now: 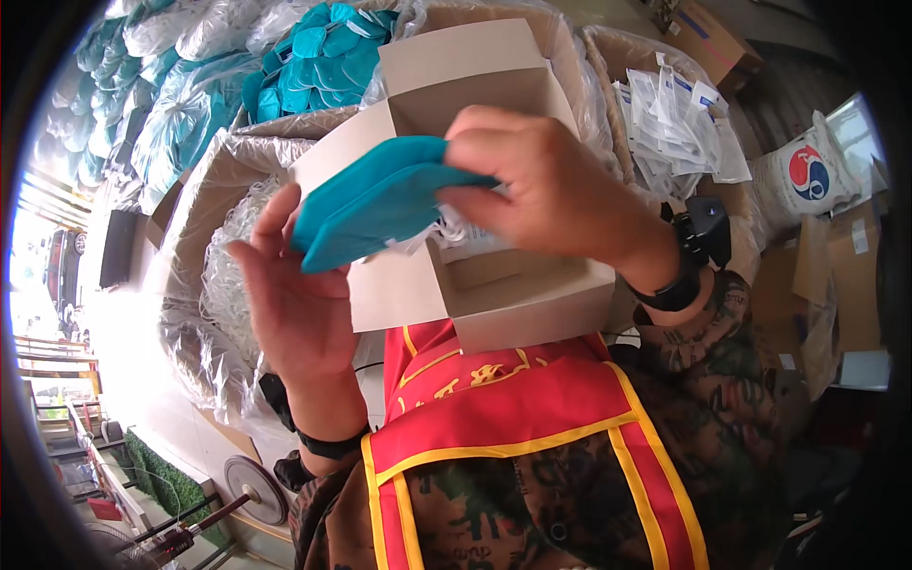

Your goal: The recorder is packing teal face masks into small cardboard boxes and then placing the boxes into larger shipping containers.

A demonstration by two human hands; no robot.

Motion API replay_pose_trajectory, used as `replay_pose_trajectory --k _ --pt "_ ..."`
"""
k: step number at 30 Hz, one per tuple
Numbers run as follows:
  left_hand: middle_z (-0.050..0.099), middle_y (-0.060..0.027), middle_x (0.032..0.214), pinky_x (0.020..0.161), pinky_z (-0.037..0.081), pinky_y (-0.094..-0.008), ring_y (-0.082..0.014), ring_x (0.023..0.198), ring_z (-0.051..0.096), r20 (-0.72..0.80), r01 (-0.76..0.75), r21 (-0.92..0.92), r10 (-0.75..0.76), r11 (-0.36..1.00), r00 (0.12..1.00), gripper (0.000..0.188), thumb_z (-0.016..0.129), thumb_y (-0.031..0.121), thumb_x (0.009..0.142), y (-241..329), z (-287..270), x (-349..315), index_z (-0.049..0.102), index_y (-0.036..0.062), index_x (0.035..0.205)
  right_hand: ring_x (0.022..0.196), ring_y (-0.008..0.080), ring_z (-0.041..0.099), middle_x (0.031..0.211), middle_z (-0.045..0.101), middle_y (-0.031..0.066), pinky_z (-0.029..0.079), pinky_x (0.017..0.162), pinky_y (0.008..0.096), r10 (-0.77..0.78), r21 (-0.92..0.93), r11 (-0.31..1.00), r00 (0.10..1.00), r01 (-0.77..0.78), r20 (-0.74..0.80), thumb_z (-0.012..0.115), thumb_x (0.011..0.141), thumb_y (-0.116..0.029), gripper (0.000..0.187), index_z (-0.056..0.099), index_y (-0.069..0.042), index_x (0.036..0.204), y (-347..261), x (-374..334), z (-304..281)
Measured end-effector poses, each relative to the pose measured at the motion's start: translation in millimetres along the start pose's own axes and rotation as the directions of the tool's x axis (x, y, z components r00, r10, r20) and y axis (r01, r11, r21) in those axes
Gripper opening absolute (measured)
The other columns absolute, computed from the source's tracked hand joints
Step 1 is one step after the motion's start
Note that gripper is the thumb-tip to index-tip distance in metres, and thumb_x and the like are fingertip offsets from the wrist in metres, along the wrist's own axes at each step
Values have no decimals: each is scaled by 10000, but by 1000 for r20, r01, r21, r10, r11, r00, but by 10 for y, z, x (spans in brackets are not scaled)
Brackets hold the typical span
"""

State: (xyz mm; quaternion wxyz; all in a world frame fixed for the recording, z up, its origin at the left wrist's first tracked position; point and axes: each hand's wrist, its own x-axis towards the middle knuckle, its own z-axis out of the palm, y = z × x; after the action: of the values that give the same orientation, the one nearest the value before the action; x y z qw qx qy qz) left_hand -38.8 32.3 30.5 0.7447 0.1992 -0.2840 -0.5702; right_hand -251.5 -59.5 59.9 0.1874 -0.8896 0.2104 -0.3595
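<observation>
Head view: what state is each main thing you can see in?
Teal item: held tilted, two layers showing.
Right hand: closed on that item.
Left hand: open beside it, contact unclear.
Carton: open, flaps spread.
Other teal items: heaped.
White packets: loosely piled.
Clear strands: tangled.
Red apron: worn.

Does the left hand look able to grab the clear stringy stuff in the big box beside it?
Probably yes: the left hand looks open, and the clear stringy stuff shows in the open-topped box beside it, seemingly uncovered. Its depth is unclear.
</observation>
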Motion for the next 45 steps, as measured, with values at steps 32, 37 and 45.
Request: replay_pose_trajectory --k 32,37,45 --pt "491 -39 608 457 311 -196 -66 467 402 -47 -39 642 90 765 995 325 517 209 986 42 -231 -93 490 55 702 929 356 655 992 678 202 524 830 434 519 -559 810 660 -177 543 806 671 -213 334 711 -24 930 1811 -505 1390" --pt "508 -40 606 456 311 -193 -64 468 410 -58 -20 657 77 753 995 326 529 211 981 21 -174 -122 494 60 694 881 345 659 940 697 173 525 770 412 462 -296 887 652 -355 601 792 705 -237 308 720 -57 944 1671 -422 1266" --pt "583 -6 913 604 390 -210 -43 674 436 21 -10 938 -29 345 999 467 784 136 762 -231 12 -46 579 22 1166 701 248 610 745 635 101 470 633 365 381 -61 913 791 -403 478 719 780 -157 139 648 -38 795 615 -86 293"
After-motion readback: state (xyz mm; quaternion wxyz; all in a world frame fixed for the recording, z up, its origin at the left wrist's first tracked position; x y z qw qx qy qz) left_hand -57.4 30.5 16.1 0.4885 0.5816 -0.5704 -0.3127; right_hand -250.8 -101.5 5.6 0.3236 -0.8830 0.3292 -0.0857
